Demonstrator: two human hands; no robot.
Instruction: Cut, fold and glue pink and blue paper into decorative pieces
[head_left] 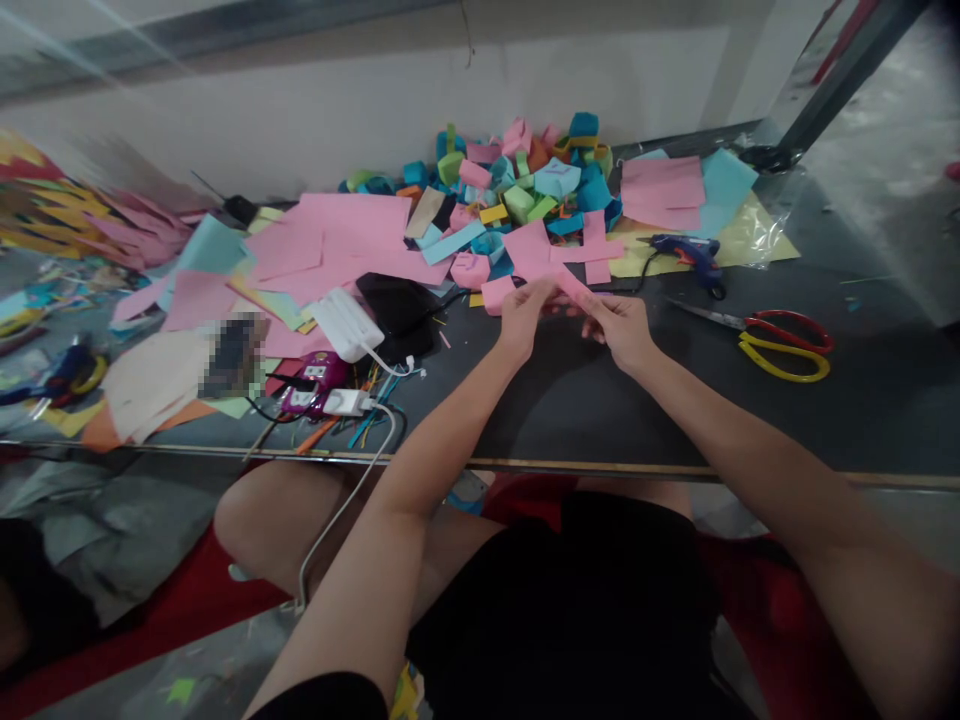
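Note:
Between my two hands is a strip of pink paper (571, 286), held a little above the dark tabletop. My left hand (527, 312) pinches its left end with thumb and fingers. The right end is gripped by my right hand (619, 325). Just beyond my fingers lie pink paper cutouts (529, 248), one of them shaped like a cross (595, 243). A small folded pink paper piece (496, 295) sits beside my left fingertips. Behind these rises a heap of folded paper boxes (517, 200) in pink, blue, green and orange.
To the right are a blue glue gun (694, 258) and scissors (780, 335) with red and yellow handles. On the left are pink sheets (352, 230), a white power adapter (347, 325), a purple socket block (319, 375) and a white cable (352, 490) hanging over the table edge.

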